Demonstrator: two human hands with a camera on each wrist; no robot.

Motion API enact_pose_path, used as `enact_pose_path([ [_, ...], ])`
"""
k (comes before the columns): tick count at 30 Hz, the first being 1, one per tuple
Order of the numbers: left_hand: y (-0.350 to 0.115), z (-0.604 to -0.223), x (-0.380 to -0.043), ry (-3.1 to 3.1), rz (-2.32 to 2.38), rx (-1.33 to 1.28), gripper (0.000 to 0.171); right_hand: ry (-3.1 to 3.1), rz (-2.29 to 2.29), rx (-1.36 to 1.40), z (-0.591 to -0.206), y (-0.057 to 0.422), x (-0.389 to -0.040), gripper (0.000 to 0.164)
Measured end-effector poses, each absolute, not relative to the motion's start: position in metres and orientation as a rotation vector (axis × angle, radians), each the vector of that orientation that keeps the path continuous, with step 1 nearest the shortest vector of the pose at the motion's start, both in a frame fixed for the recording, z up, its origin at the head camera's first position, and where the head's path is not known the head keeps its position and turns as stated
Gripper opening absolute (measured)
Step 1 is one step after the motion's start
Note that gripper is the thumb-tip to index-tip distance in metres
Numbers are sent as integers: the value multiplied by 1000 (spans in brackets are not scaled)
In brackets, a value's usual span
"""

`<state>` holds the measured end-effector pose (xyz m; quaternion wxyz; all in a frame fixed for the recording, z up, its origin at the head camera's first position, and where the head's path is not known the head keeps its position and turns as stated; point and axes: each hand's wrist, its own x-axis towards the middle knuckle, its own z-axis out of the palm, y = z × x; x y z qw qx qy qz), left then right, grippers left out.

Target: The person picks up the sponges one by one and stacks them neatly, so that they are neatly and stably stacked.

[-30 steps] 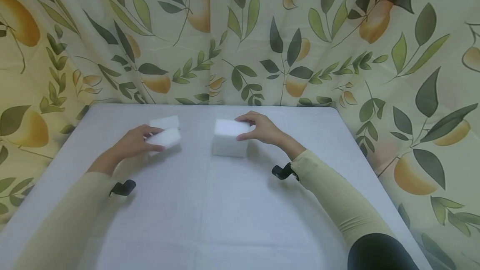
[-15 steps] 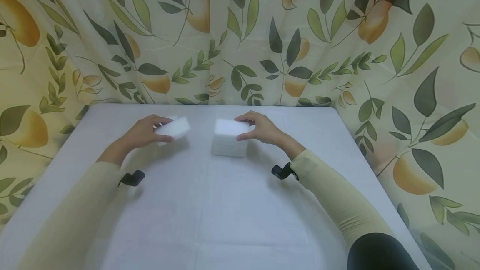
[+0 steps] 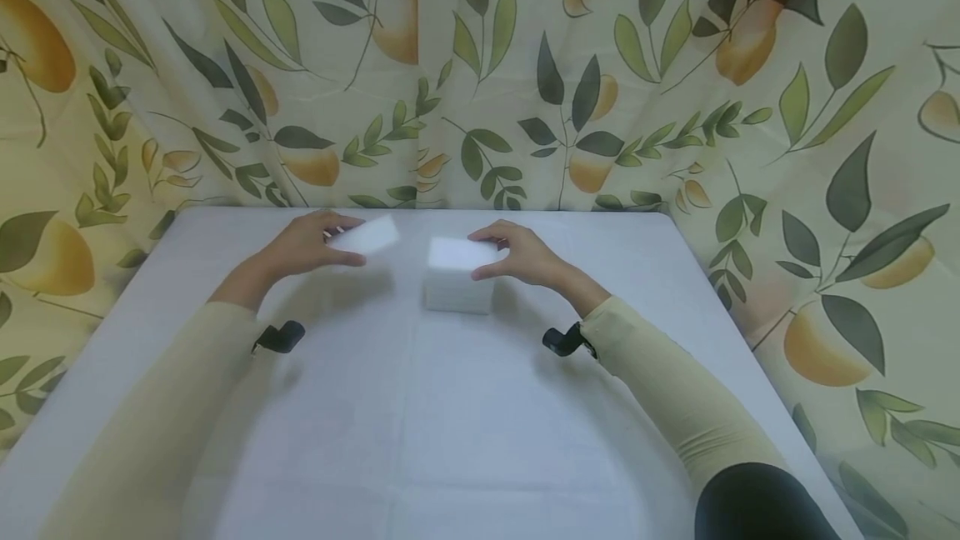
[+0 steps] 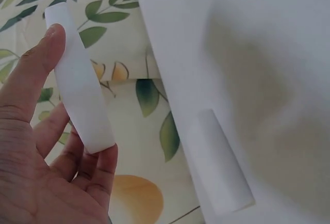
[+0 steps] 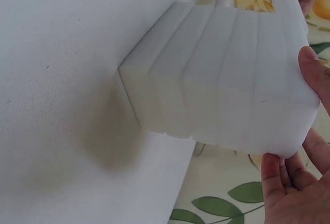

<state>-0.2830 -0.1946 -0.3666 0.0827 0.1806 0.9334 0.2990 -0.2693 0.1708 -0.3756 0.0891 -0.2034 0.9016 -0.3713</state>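
My left hand [image 3: 307, 246] pinches a white, sponge-like block [image 3: 377, 235] between thumb and fingers, its shadow falling on the cloth below. In the left wrist view the thumb presses one end of this block [image 4: 82, 82] while fingertips support the other. To its right stands a stack of similar white blocks [image 3: 459, 294], several layers high in the right wrist view. My right hand [image 3: 527, 257] grips the top of that stack, thumb on one side and fingers on the opposite side. Another white block [image 4: 219, 164] lies on the table, hidden behind my left hand in the head view.
A white cloth covers the table [image 3: 480, 423], whose far edge meets a curtain [image 3: 510, 73] printed with leaves and orange fruit. Small black cameras are strapped at the left wrist [image 3: 280, 337] and the right wrist [image 3: 564, 342].
My left hand has carried its block up, away and rightward, toward the stack. The block lying behind it has gone out of sight in the head view. My right hand stays on the stack.
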Motion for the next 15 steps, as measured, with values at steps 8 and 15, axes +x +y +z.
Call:
enact_pose_path([
  [8, -180, -358, -288, 2783, 919, 569, 79, 2689, -1091, -596, -373, 170, -268, 68],
  [15, -162, -352, -291, 2740, 1002, 616, 76, 2686, -1075, -574, -372, 170, -268, 69],
])
